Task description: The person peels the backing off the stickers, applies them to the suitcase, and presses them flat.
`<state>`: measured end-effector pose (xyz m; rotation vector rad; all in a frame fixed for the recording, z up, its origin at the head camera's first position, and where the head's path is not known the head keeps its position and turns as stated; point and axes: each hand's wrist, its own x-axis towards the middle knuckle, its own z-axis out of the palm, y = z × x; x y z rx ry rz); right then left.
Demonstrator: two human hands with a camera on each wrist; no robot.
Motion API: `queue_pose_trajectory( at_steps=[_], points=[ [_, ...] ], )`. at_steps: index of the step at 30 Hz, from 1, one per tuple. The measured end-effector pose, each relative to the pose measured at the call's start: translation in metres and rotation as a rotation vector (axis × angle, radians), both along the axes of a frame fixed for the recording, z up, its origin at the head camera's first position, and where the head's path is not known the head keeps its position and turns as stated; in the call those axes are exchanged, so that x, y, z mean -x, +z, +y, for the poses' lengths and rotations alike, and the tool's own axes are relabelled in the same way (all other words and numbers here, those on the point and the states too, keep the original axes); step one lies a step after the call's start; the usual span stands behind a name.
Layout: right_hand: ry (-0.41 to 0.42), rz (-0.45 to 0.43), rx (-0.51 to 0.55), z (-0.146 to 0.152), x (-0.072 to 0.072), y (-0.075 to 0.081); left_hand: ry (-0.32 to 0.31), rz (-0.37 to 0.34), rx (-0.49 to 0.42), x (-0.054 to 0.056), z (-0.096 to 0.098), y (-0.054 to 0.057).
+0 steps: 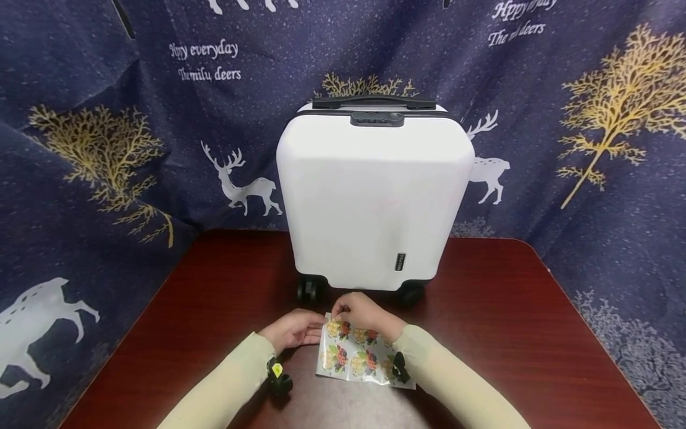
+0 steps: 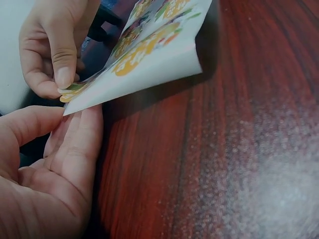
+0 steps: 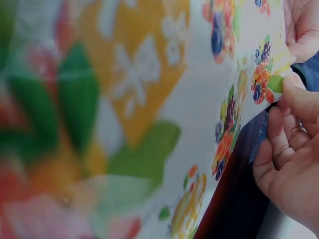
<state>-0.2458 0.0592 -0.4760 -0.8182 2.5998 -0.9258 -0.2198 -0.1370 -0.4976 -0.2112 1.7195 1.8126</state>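
A glossy white sheet of fruit-print stickers (image 1: 347, 356) lies over the tabletop in the head view, its edge raised in the left wrist view. My left hand (image 1: 293, 329) is at the sheet's far left corner, pinching it between thumb and fingers. Above that corner, my right hand (image 1: 364, 311) pinches the edge of a yellow-and-green fruit sticker (image 2: 73, 91) with thumb and forefinger. In the right wrist view, the sheet fills the left side up close and blurred, and both hands meet at its far end. The right forearm covers part of the sheet in the head view.
A white suitcase (image 1: 372, 196) with a black handle and wheels stands upright just beyond the hands on the dark red wooden table (image 1: 230, 286). Behind it hangs a dark blue cloth (image 1: 257, 113) printed with deer and golden trees.
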Motion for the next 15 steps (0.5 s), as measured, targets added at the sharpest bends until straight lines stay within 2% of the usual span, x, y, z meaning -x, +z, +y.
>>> queue_pose_trajectory(
  at_steps=[15],
  points=[
    [0.027,0.028,0.009,0.0069,-0.0012,0.0047,-0.006,0.042,0.023,-0.0010,0.0016,-0.0027]
  ],
)
